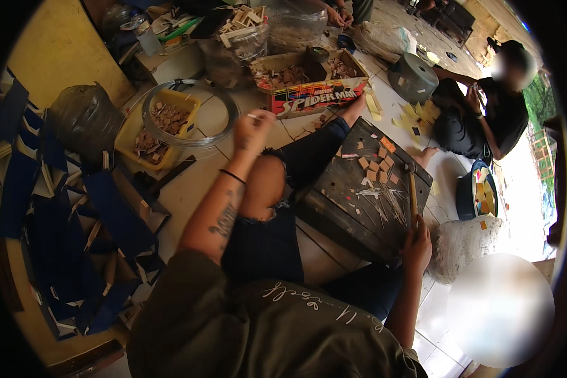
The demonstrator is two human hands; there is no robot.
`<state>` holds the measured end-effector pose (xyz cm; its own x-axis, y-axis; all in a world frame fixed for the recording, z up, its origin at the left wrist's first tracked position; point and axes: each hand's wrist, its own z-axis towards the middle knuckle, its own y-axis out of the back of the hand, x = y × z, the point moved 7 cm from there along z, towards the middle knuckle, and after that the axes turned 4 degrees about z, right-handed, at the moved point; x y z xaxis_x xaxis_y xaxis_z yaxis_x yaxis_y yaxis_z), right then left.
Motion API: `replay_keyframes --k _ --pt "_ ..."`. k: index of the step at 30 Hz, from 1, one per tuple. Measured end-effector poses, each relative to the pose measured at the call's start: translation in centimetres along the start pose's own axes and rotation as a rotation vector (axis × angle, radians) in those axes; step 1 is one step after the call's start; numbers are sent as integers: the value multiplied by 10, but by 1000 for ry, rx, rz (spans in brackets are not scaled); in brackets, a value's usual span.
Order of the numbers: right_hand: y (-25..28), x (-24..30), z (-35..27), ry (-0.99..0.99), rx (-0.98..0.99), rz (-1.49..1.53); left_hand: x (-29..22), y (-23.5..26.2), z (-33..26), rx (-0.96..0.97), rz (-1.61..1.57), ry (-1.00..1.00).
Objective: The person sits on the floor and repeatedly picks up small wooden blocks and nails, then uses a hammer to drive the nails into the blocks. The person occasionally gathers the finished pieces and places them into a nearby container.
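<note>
My right hand (417,247) is wrapped round the wooden handle of a hammer (413,192). Its head rests on or just over the far right part of a dark, worn work block (334,186) in front of my legs. Small square tan pieces (377,167) and thin metal wires (384,205) lie scattered on that block. Raised above my left knee, my left hand (252,131) is closed with its fingers pinched; a small pale bit shows at the fingertips, too small and blurred to name. Beyond it is a printed cardboard box (318,94) of small brown pieces.
A wire coil (230,116) lies over a yellow basket (123,142) of brown pieces. Dark blue folded panels (44,208) pile up at left. At right are a grey-green round container (412,79), a blue tub (465,195), a white sack (466,246) and a seated person (494,113).
</note>
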<state>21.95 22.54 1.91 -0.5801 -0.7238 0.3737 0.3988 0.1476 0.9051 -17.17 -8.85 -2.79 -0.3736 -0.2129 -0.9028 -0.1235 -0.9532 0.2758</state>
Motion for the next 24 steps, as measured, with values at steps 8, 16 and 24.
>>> replay_keyframes --k 8,16,24 --pt "17 41 4 202 -245 -16 93 193 65 -319 714 360" --pt "-32 64 37 166 10 -107 -78 -33 -28 148 306 -443" --pt "-17 44 38 17 4 406 -136 -182 -38 489 352 -629"
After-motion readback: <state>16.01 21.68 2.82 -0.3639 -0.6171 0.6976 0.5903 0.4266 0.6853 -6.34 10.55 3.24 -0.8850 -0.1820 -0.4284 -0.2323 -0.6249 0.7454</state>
